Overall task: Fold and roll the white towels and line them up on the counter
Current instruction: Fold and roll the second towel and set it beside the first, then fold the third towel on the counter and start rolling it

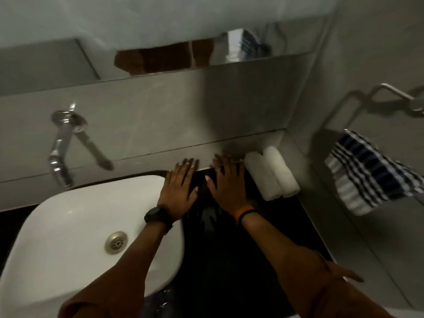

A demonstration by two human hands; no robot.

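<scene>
I see both hands, left hand (177,191) and right hand (227,180), flat and empty on the dark worktop (229,249) at centre; two rolled white towels (271,174) lie just right of them.

Two rolled white towels (271,173) are lying at three o'clock, one sink (68,237) is sitting at eight, and one checked cloth (367,177) is hanging at three.
</scene>
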